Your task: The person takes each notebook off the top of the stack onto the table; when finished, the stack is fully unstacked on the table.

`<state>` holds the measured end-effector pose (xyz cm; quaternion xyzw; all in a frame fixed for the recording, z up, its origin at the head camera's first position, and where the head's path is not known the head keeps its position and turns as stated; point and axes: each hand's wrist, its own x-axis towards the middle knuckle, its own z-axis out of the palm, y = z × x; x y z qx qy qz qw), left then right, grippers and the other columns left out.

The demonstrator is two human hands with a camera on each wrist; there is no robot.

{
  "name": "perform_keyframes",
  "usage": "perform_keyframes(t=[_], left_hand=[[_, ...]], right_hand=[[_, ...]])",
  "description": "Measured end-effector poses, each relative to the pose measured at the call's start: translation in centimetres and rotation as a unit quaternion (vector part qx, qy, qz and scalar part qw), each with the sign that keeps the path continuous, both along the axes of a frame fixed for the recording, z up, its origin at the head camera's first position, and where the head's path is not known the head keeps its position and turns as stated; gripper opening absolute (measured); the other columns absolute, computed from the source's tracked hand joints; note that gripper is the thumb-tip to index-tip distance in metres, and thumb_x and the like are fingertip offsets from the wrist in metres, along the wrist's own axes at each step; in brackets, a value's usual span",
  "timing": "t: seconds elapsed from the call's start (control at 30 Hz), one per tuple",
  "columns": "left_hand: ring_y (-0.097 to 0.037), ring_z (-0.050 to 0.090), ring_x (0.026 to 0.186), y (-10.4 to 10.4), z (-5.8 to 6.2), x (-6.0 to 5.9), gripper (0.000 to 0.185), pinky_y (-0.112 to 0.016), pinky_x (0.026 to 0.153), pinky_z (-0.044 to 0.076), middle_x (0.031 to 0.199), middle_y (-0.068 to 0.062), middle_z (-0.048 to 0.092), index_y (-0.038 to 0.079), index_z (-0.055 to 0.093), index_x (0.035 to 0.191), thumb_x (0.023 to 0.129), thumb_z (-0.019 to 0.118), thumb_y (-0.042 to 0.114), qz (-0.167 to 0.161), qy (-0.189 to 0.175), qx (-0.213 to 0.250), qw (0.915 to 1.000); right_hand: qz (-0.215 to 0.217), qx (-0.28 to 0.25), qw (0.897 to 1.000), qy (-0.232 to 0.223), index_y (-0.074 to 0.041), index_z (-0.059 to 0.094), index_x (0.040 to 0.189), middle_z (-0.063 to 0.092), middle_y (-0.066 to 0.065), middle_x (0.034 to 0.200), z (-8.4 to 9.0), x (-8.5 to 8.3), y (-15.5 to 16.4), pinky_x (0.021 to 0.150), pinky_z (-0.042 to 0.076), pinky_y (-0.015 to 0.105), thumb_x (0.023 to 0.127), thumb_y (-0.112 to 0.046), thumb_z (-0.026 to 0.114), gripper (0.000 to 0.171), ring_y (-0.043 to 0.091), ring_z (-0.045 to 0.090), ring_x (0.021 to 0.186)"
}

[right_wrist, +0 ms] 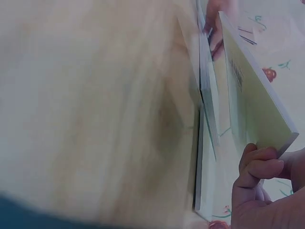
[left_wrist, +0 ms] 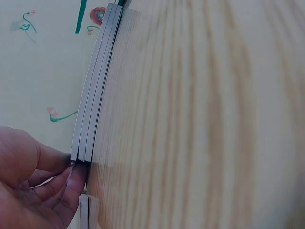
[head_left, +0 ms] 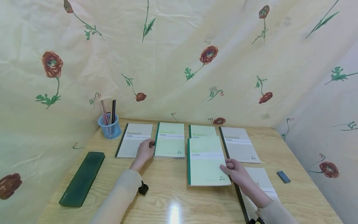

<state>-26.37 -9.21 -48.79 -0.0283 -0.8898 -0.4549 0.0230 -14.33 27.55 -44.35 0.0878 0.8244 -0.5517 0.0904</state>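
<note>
The right hand [head_left: 237, 172] pinches the green notebook [head_left: 206, 165] by its right edge, tilted above the table [head_left: 165, 183], long axis running near to far. The stack [head_left: 169, 140] lies to its left; there the left hand [head_left: 145, 151] seems to pinch the near left corner with its fingers, but contact is partly hidden.

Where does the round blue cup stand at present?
In the head view, the round blue cup stands at the back left of the wooden table, immediately left of a white notebook with a dark spine.
</note>
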Motion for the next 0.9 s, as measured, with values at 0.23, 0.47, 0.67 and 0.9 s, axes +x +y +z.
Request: perform_keyframes(t=[0.23, 0.47, 0.67, 0.9], left_hand=[[-0.031, 0.061, 0.107, 0.1, 0.1, 0.0, 0.03, -0.046, 0.092, 0.05, 0.113, -0.018, 0.066, -0.005, 0.063, 0.124, 0.097, 0.051, -0.003, 0.0, -0.009, 0.005, 0.9999], [-0.032, 0.061, 0.107, -0.1, 0.1, 0.0, 0.03, -0.046, 0.091, 0.05, 0.113, -0.018, 0.066, -0.006, 0.062, 0.125, 0.097, 0.05, -0.003, 0.002, -0.012, 0.003, 0.9999], [-0.032, 0.06, 0.108, 0.0, 0.1, -0.1, 0.031, -0.045, 0.091, 0.05, 0.115, -0.018, 0.066, -0.005, 0.062, 0.126, 0.098, 0.051, -0.002, 0.001, -0.016, 0.008, 0.9998], [-0.032, 0.061, 0.108, -0.1, -0.2, -0.3, 0.031, -0.045, 0.091, 0.05, 0.115, -0.018, 0.066, -0.005, 0.063, 0.125, 0.097, 0.05, -0.002, -0.002, -0.012, 0.01, 0.9999]], right_hand=[[-0.027, 0.018, 0.999, -0.032, 0.006, 0.046, 0.125, 0.062, 0.001, 0.084, -0.5, 3.2, 0.9, 0.053, 0.039, 0.026, 0.099, -0.019, 0.064, 0.04, 0.013, 0.051, 0.064], [-0.048, 0.004, 0.997, -0.056, 0.008, 0.044, 0.125, 0.064, 0.003, 0.085, -1.9, 6.1, 0.7, 0.058, 0.044, 0.026, 0.098, -0.014, 0.064, 0.04, 0.014, 0.056, 0.07], [-0.048, 0.03, 0.997, -0.057, 0.014, 0.047, 0.127, 0.07, 0.007, 0.094, -2.8, 7.4, 0.3, 0.074, 0.048, 0.025, 0.096, -0.012, 0.066, 0.045, 0.018, 0.061, 0.086], [-0.015, 0.054, 0.997, -0.049, 0.016, 0.048, 0.126, 0.07, 0.008, 0.092, -3.5, 8.2, 1.1, 0.079, 0.052, 0.033, 0.096, -0.017, 0.067, 0.049, 0.019, 0.064, 0.086]])
